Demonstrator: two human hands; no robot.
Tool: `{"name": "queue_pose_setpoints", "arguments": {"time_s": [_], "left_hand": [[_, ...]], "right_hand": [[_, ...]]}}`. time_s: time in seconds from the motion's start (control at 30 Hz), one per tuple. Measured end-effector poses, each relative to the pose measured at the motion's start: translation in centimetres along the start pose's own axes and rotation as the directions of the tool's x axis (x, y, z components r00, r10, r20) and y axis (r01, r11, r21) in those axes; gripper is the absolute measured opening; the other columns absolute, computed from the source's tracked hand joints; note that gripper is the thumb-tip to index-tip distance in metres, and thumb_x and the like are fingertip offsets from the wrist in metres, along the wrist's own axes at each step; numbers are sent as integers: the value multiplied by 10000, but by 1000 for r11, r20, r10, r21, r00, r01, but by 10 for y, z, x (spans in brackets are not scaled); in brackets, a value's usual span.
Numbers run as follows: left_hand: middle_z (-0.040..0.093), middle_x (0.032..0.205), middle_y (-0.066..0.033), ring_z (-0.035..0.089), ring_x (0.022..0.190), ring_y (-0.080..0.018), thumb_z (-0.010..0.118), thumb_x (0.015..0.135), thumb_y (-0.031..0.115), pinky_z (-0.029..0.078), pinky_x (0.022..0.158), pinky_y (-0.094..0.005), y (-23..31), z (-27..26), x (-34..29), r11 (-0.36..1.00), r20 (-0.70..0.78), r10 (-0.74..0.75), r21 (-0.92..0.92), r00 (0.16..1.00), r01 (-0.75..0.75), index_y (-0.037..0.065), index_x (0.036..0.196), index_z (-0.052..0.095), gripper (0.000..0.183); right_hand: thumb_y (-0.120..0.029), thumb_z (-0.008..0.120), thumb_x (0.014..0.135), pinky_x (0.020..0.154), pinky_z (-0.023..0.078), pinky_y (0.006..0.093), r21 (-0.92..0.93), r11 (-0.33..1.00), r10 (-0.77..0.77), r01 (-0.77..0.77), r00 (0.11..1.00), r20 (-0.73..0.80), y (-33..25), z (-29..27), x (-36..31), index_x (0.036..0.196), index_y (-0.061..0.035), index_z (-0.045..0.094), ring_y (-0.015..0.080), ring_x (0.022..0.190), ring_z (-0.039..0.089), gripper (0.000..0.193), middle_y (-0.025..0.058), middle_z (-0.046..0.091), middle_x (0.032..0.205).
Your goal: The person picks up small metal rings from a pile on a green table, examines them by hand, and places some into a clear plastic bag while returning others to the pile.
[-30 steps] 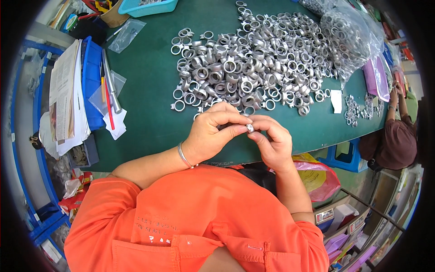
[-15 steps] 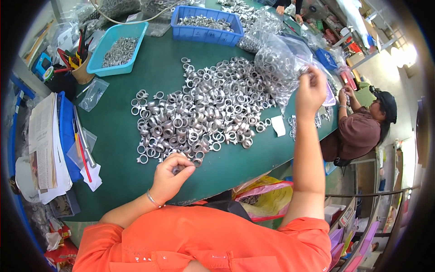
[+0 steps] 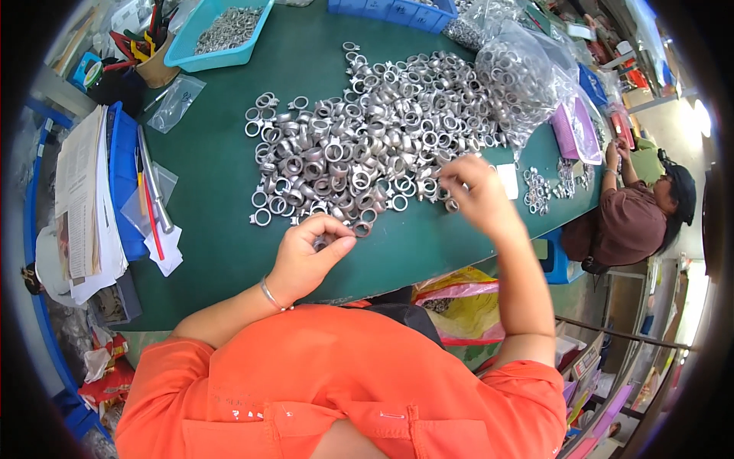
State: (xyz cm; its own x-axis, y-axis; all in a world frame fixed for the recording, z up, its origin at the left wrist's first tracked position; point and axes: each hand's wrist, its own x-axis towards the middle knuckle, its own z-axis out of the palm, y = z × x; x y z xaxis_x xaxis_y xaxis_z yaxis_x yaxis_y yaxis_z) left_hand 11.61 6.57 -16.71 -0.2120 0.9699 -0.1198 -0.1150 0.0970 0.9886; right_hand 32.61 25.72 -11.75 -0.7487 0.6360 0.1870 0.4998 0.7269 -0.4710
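A wide heap of small silver metal rings (image 3: 359,145), each with a little lug, covers the middle of the green table. At the near edge of the heap, my left hand (image 3: 312,252) is curled closed, thumb against forefinger, around a metal ring (image 3: 319,242) partly visible inside the fingers. My right hand (image 3: 483,197) is over the heap's near right edge, its fingers bent down and drawn together beside a loose ring (image 3: 452,205). What those fingertips hold, if anything, is hidden. Right of the heap stands a clear plastic bag (image 3: 516,80) full of similar rings.
A turquoise tray (image 3: 222,55) and a blue bin (image 3: 394,14) stand at the back. Papers (image 3: 80,191), pens and a tool cup (image 3: 158,69) line the left side. A white slip (image 3: 507,181) and pink basket (image 3: 575,131) are to the right, where a co-worker (image 3: 631,218) sits.
My right hand has come away from the plastic bag, down and left to the heap's near edge. The left hand stays curled at the heap. The whole view has shifted.
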Motion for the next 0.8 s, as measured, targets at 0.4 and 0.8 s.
{"name": "queue_pose_setpoints", "arguments": {"time_s": [0.4,0.8], "left_hand": [[615,895,-5,545,794,-53,625,820,58,447,702,-203,3,12,3,990,63,-142,-11,988,143,6,906,633,101],[563,792,21,454,622,-19,633,839,94,342,510,-153,6,3,2,967,104,-182,-159,978,197,0,882,625,104]], "right_hand": [[-22,669,764,670,431,241,837,512,329,-193,944,16,-51,82,-52,827,2,592,126,750,531,103,58,570,838],[-19,771,590,634,461,315,479,839,-91,259,934,-347,-77,96,-45,785,-21,607,236,723,568,255,90,620,833]]}}
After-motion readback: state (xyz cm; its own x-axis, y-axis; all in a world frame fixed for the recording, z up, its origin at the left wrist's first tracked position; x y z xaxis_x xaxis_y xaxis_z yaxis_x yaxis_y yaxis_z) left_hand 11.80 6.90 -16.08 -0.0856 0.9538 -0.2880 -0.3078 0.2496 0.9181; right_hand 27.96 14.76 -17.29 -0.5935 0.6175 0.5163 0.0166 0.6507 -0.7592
